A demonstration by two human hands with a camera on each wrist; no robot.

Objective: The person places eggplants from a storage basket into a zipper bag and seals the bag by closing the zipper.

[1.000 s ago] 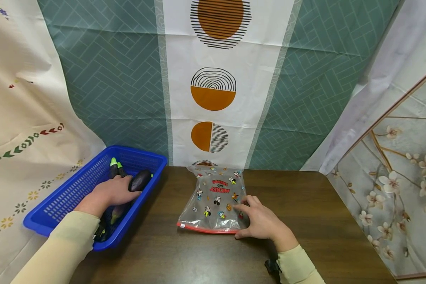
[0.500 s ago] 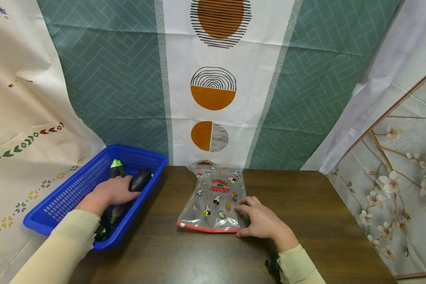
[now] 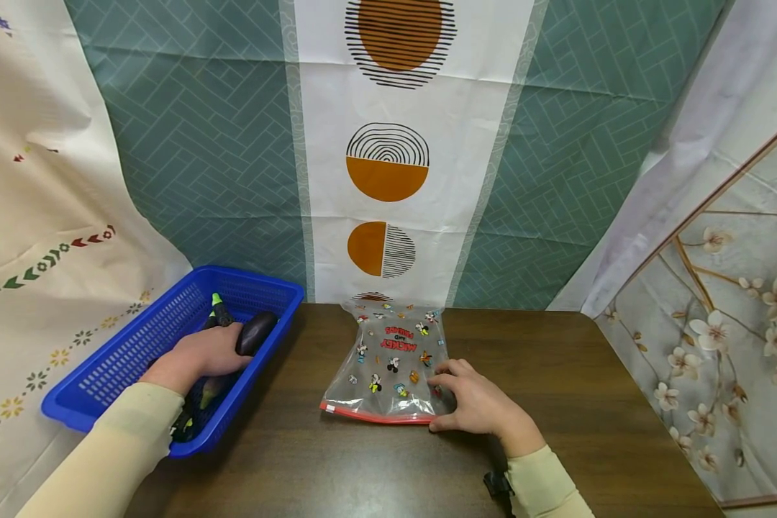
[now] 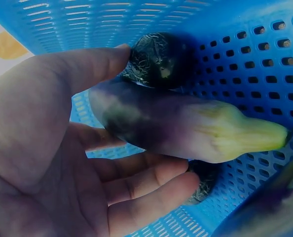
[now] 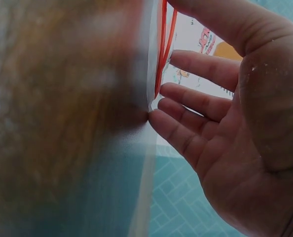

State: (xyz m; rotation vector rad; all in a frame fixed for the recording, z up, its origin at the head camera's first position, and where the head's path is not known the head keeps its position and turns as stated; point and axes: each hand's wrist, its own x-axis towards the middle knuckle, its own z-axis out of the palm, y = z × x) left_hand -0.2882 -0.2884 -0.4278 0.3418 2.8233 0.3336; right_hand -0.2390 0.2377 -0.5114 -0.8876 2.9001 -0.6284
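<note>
My left hand [image 3: 208, 351] reaches down into a blue plastic basket [image 3: 113, 363] among several dark eggplants. Beside its thumb lies a glossy eggplant [image 3: 256, 332]. In the left wrist view, an eggplant with a pale yellow-green end [image 4: 181, 123] lies between the thumb and the loosely spread fingers. The thumb tip meets a darker, round-ended eggplant [image 4: 162, 61]. My right hand [image 3: 475, 406] rests at the right side of a clear zip bag [image 3: 388, 370] with cartoon prints. Its thumb is at the bag's red zip edge [image 3: 378, 417], its fingers spread along the side.
The brown wooden table [image 3: 337, 475] bears the basket and the bag. Behind stands a patterned green and white cloth [image 3: 233, 144]. A cream cloth [image 3: 52, 273] hangs at the left, a floral panel [image 3: 738, 345] at the right.
The eggplants with bright green ends have shifted under my left hand, and the glossy one now sits more clear of the thumb. My right hand and the bag stay almost still.
</note>
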